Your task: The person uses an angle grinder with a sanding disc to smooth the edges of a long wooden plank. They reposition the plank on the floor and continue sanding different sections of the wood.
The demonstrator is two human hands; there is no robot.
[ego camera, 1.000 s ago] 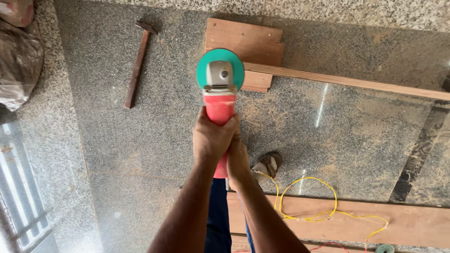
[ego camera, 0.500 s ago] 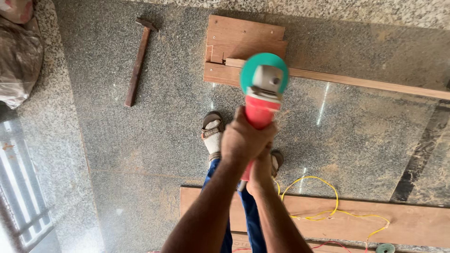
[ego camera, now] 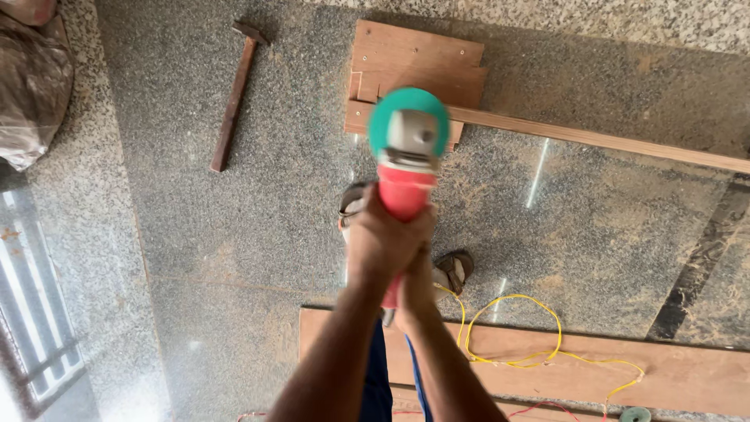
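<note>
Grinder (ego camera: 406, 168), red body, green disc guard, held out over stacked wood offcuts (ego camera: 414, 66). Your left hand (ego camera: 383, 238) clamped round body, right hand (ego camera: 418, 285) wrapped on tail below, likely two-handed for control. Hammer (ego camera: 232, 98) lies apart left. Yellow wire (ego camera: 516, 328) crosses plank (ego camera: 547, 371). Speckled granite floor (ego camera: 234, 234), dusty.

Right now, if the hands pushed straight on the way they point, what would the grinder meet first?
Most likely the stacked brown wooden boards. The hands, left hand and right hand, aim the red angle grinder with its green disc at them; depth above the granite floor is unclear.
</note>
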